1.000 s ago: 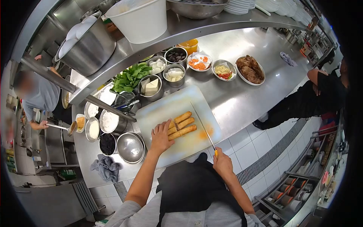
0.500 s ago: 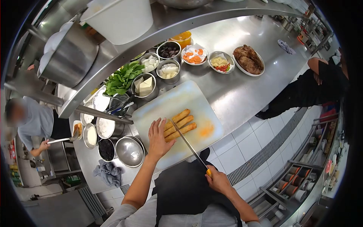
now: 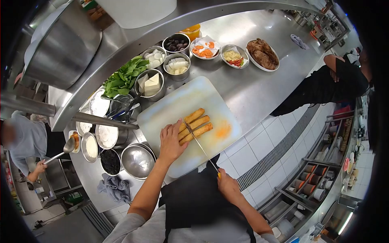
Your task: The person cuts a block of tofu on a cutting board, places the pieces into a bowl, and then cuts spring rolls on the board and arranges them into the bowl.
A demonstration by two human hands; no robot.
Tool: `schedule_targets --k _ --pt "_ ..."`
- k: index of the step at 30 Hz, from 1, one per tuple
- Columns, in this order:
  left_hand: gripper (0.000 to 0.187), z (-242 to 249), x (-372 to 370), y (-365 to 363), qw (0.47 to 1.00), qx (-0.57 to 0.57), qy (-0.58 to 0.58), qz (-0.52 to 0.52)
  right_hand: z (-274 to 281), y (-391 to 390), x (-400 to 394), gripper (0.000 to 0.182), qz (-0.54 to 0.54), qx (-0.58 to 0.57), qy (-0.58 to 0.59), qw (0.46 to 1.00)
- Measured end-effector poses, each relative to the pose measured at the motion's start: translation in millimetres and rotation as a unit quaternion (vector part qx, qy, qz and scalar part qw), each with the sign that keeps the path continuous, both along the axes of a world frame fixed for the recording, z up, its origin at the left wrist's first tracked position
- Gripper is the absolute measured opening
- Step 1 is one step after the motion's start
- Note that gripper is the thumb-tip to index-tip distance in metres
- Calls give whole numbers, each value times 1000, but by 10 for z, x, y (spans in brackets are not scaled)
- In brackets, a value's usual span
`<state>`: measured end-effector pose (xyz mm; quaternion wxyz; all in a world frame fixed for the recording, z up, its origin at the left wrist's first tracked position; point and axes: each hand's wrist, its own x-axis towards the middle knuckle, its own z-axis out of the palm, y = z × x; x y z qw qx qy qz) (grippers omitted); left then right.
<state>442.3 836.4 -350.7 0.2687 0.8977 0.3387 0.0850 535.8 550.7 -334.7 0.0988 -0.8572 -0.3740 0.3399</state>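
Note:
Three golden fried rolls lie side by side on a white cutting board with an orange stain. My left hand holds their left ends, fingers over the top and thumb by the lowest roll. In my right hand is a knife, gripped by its yellow handle. Its long blade slants across the rolls, just right of my left fingertips, with the tip at the uppermost roll.
Behind the board stand bowls of tofu, leafy greens, carrot slices and a dish of browned meat. Nested steel bowls and a grey cloth are left. A metal shelf overhangs. One person holds a ladle; another stands right.
My view has shifted slightly. The knife blade now lies across the rolls with its handle swung leftward. My left hand stays at the rolls' ends. The person at left has moved the ladle.

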Motion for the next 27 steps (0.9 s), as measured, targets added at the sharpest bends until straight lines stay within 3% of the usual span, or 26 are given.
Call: schedule_targets --k 6,12,16,20,27 --pt "105 12 -36 6 1000 16 -18 9 30 324 113 39 14 46 20 999" --pt "112 89 88 48 997 24 -76 14 488 75 295 44 -23 58 19 998" --pt "115 149 464 23 999 38 -21 -20 342 -3 536 43 -62 62 -22 996" --pt "116 68 655 18 997 21 59 -47 165 21 794 43 -31 51 -37 998" --pt "112 59 668 -84 997 28 63 -24 -43 -71 947 40 21 78 -26 996"
